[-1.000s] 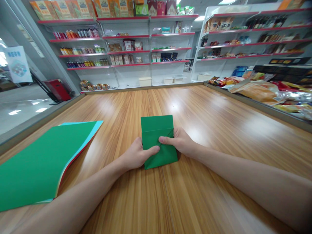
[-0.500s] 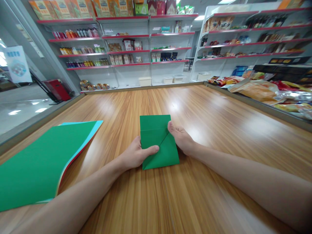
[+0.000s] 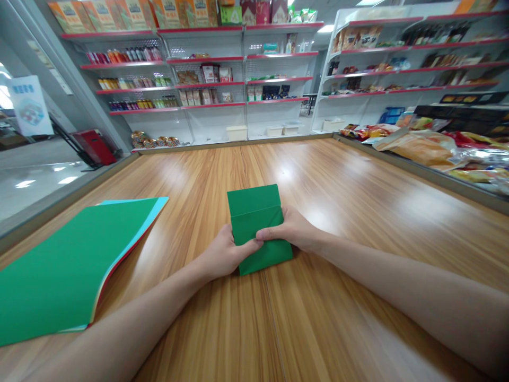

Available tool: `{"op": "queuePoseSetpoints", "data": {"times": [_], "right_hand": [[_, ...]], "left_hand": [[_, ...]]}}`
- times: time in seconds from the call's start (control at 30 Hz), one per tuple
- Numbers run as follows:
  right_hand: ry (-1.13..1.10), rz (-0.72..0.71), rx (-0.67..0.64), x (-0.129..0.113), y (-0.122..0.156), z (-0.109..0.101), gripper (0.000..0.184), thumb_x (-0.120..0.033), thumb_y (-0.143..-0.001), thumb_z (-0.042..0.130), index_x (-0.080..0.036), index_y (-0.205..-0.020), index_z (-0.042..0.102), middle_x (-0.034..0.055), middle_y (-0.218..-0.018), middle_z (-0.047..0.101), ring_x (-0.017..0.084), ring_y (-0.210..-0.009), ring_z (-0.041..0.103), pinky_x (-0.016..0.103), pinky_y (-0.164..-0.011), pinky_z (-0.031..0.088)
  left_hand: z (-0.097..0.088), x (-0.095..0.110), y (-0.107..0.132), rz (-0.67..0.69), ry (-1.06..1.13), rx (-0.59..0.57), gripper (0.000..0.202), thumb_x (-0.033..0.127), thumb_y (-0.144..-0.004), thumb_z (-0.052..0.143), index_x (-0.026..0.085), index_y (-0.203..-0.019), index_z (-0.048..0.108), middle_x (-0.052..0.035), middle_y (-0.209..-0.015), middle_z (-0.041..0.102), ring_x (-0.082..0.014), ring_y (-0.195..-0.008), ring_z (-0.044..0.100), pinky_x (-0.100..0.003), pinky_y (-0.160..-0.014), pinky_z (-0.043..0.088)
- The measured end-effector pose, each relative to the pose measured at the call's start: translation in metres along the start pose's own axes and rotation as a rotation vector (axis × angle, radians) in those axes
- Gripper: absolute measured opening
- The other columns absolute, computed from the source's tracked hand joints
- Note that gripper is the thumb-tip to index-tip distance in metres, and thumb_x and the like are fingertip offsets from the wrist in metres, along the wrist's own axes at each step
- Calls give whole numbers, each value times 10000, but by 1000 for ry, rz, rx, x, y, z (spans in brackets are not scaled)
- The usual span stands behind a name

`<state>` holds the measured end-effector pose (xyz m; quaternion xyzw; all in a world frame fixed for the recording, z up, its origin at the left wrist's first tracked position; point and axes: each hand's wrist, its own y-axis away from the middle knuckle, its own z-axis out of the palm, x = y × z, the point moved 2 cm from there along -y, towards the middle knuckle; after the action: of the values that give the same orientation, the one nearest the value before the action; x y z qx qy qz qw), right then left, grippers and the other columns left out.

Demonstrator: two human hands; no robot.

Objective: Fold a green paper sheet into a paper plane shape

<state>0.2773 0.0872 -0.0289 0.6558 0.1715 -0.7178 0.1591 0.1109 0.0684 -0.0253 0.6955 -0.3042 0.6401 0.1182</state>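
A folded green paper envelope (image 3: 256,207) is held between my two hands over the middle of the wooden table. It shows a crease across its upper part and a slanting fold edge on the right. My left hand (image 3: 226,252) grips its left side, thumb lying on the front and fingers hidden behind. From the right, my right hand (image 3: 292,231) clasps the other edge, its thumb also pressed on the front. The two thumb tips meet near the envelope's centre. The top flap stands free above the hands.
A stack of coloured paper sheets (image 3: 79,254), green on top, lies at the table's left. Snack packets (image 3: 425,148) are piled beyond the right rim of the wooden table (image 3: 338,307). Stocked shelves (image 3: 207,58) stand behind. A red box-shaped object (image 3: 95,147) is on the floor at left.
My right thumb has moved from the envelope's upper right edge down and left to its centre, beside my left thumb. The envelope has tilted slightly.
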Motion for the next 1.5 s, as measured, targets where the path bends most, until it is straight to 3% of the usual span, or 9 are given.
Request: {"op": "queuePoseSetpoints", "data": {"times": [0.2,0.47,0.87,1.1,1.27,1.5], "right_hand": [[27,69,54,2,-2,-1,440,-292,-583,847,-173,-984,714,78,-1009,731,225,-889,683,378,-816,550],[-105,95,75,0,2,4,340,-326,-591,843,-164,-861,717,63,-897,737,203,-787,684,362,-740,560],[-153,95,99,6,1,2,426,-529,-740,706,-143,-919,718,95,-878,734,206,-723,686,378,-705,569],[-28,17,48,2,1,0,424,-319,-614,841,-165,-979,693,92,-1021,720,245,-908,675,398,-816,543],[-25,31,60,1,1,-1,367,-307,-609,837,-153,-916,705,85,-958,732,211,-803,676,362,-756,543],[-96,-28,63,4,1,1,331,-324,-644,816,-161,-906,698,79,-940,727,230,-841,677,389,-764,545]], "left_hand": [[2,-1,-1,31,-51,58,409,404,-847,612,159,-1174,638,-103,-1156,684,-300,-1121,601,-444,-964,488],[1,-2,-2,25,-38,40,401,366,-852,616,168,-1200,626,-98,-1233,646,-293,-1160,579,-437,-998,466],[1,-5,-2,-91,154,31,481,371,-820,660,147,-1238,584,-122,-1191,665,-289,-1069,635,-427,-939,505],[2,-4,-4,10,83,11,472,356,-832,646,167,-1259,576,-112,-1216,653,-278,-1101,617,-421,-963,490],[2,-4,-4,23,44,18,405,351,-837,640,160,-1193,620,-108,-1208,658,-274,-1086,623,-417,-949,501],[0,-4,-3,20,-10,13,401,334,-855,621,158,-1215,606,-103,-1237,642,-265,-1114,608,-402,-963,494]]}}
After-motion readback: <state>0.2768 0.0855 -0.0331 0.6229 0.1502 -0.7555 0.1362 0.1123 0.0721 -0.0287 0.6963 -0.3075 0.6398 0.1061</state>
